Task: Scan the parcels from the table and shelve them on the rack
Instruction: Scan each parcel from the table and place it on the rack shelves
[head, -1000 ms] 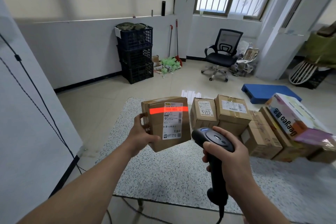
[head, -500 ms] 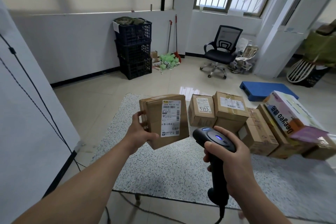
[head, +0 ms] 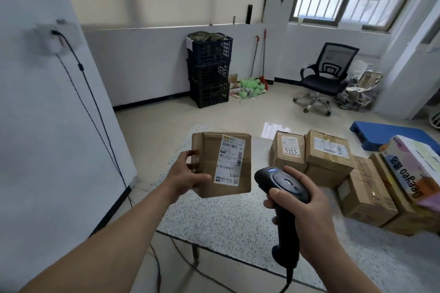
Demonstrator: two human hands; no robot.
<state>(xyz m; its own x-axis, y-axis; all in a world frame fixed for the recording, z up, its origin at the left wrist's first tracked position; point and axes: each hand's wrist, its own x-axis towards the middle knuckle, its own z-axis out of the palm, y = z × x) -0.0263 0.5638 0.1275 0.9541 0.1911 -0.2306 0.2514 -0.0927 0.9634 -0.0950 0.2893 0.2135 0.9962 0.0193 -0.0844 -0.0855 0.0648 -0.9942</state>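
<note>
Parcel point(head: 209, 150) is held in the air above the tabletop point(head: 226, 216), at about 10 o'clock from the scanner point(head: 281, 181). It is clamped at its left edge by the left grip point(head: 188, 173), with the label point(head: 229, 160) turned toward the camera. The right grip point(head: 302, 204) is wrapped round the scanner handle. The red scan line that lay across the label a second ago is gone, so the scan is judged done and shelving is due next; no rack is in view. On the label "P021" and "435" can be read, and the rest is too small. At 3 o'clock from the held parcel, "3753" is handwritten on a waiting box point(head: 289, 152), and "Deeyeo" is printed on a coloured carton point(head: 414, 169).
</note>
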